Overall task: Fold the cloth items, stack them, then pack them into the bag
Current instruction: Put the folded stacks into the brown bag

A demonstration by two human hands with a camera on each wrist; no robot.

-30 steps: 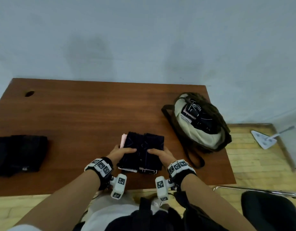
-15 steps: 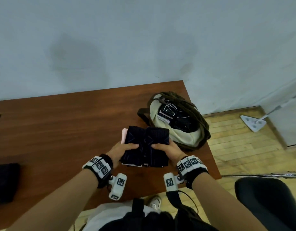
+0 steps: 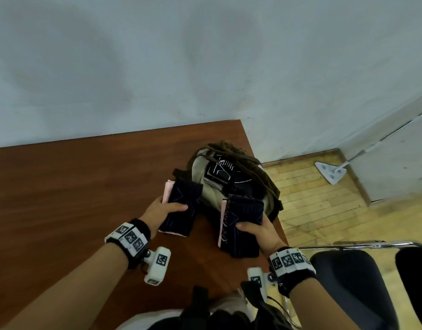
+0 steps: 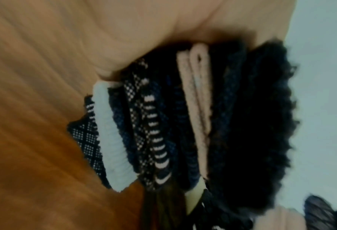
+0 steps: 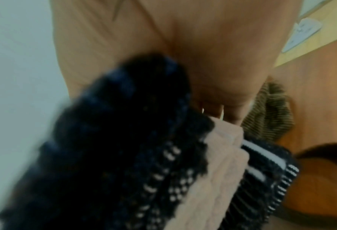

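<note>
I hold two stacks of folded dark knitted cloths with pink layers, one in each hand, above the table's right end. My left hand grips the left stack, thumb on top; its layered edges fill the left wrist view. My right hand grips the right stack, seen close in the right wrist view. The olive and cream bag lies open just beyond both stacks, with dark patterned cloth inside. Its corduroy side shows behind my right fingers.
The brown wooden table ends at its right edge beside the bag. A black chair with a chrome frame stands at the lower right on the wood floor. A white mop head lies on the floor by the wall.
The single stack held by both hands has been lifted and split into two, one per hand, and carried right toward the bag. My view has swung right; the black pile at left is out of view.
</note>
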